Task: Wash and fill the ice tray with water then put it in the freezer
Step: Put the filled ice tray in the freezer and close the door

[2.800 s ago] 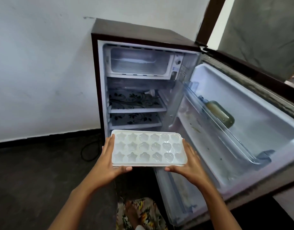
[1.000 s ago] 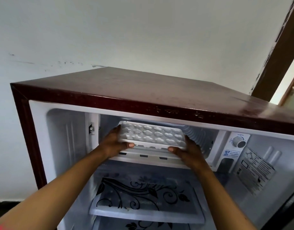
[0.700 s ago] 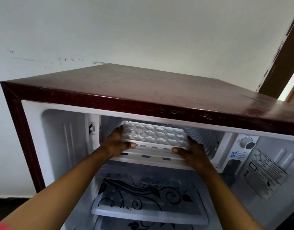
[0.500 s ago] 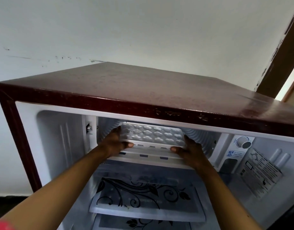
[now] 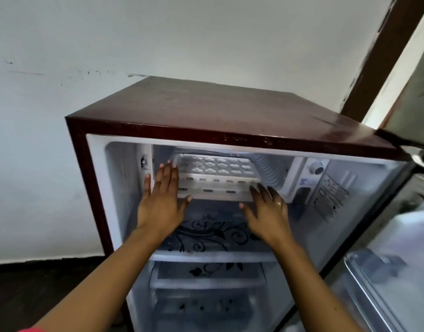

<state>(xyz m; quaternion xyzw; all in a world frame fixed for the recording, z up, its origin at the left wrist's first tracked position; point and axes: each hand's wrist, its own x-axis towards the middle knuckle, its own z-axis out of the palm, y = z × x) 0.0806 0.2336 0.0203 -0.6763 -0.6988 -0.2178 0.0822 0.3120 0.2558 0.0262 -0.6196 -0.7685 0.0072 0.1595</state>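
Inside freezer compartment (image 5: 273, 164), ice tray (image 5: 218, 167); left hand (image 5: 162, 202), right hand (image 5: 266, 212) spread, seemingly empty.

Glossy maroon fridge top (image 5: 230, 111), matt white wall (image 5: 158, 32)
Translucent white plastic ice tray (image 5: 215, 166), smooth; pale plastic liner (image 5: 364, 173); clear shelf (image 5: 206, 236) with black floral print

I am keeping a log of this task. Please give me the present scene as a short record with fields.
ice tray: lying inside the freezer compartment, at the top of the fridge
left hand: open, off the tray, at its left end
right hand: open, off the tray, at its right front corner
fridge door: open, to the right
shelves: floral pattern, nothing seen on them
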